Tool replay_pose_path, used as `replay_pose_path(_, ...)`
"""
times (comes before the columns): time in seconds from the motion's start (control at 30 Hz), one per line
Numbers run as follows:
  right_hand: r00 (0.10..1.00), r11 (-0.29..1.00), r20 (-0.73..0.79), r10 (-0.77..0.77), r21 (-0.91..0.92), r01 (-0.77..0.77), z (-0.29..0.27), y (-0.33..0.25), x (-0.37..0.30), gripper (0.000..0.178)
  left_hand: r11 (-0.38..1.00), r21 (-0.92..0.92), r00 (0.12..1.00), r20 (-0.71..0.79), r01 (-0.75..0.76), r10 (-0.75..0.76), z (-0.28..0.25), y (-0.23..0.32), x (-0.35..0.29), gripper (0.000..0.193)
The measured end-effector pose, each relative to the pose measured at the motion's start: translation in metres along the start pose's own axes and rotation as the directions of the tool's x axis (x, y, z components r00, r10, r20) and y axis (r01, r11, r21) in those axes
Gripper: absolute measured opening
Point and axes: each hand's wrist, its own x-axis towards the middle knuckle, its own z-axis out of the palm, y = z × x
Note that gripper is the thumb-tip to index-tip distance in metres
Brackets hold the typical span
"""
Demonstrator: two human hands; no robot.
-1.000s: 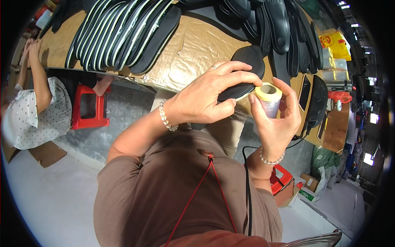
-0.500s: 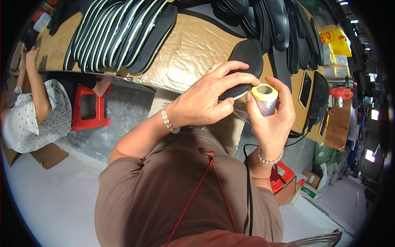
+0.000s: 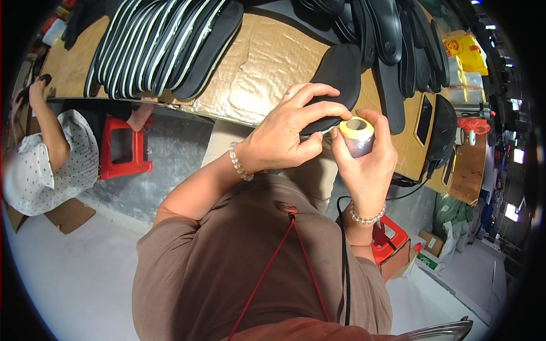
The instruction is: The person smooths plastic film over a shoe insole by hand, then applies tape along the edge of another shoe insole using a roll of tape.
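Observation:
My left hand point(image 3: 287, 128) is closed on the lower end of a black insole point(image 3: 340, 71), with the thumb below and the fingers over it. The insole's far end points away over the cardboard-covered table point(image 3: 261, 62). In my right hand point(image 3: 367, 170) is a small roll of clear film point(image 3: 359, 146) with a yellow rim and a hollow core, gripped between thumb and fingers. The roll is close beside the insole's near end, by my left fingertips. Whether film runs between them I cannot tell.
A row of black insoles with pale edges point(image 3: 153, 48) stands on the table's left. More black insoles point(image 3: 387, 34) are heaped at the far right, near a black bag point(image 3: 441, 133). At far left a co-worker's hand point(image 3: 37, 91) holds something dark. Red stools point(image 3: 136, 150) flank me.
Both my hands have shifted slightly, the right one leftward with the roll. The insole's far end has moved a little away from me. A dark thing now shows in the co-worker's hand.

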Motion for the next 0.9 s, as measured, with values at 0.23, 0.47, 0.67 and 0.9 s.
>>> replay_pose_path(0.23, 0.997, 0.999, 0.063, -0.046, 0.023, 0.045, 0.007, 0.007, -0.002, 0.055, 1.000, -0.008, 0.999, -0.048, -0.001, 0.000, 0.006, -0.007, -0.007, 0.051)
replay_pose_path(0.47, 0.990, 0.995, 0.135, -0.044, 0.096, 0.031, 0.004, 0.011, -0.005, 0.058, 1.000, -0.001, 0.993, -0.118, 0.001, -0.001, 0.009, -0.011, -0.008, 0.055)
replay_pose_path(0.67, 0.992, 0.992, 0.121, -0.021, 0.122, 0.006, 0.002, 0.020, -0.003, 0.050, 1.000, 0.013, 0.991, -0.133, -0.016, 0.018, 0.006, -0.012, -0.009, 0.057)
replay_pose_path(0.9, 0.999, 0.997, -0.044, 0.016, 0.072, -0.013, 0.003, 0.028, 0.007, 0.050, 0.999, -0.028, 0.995, -0.086, 0.040, -0.043, 0.004, -0.009, -0.010, 0.063)
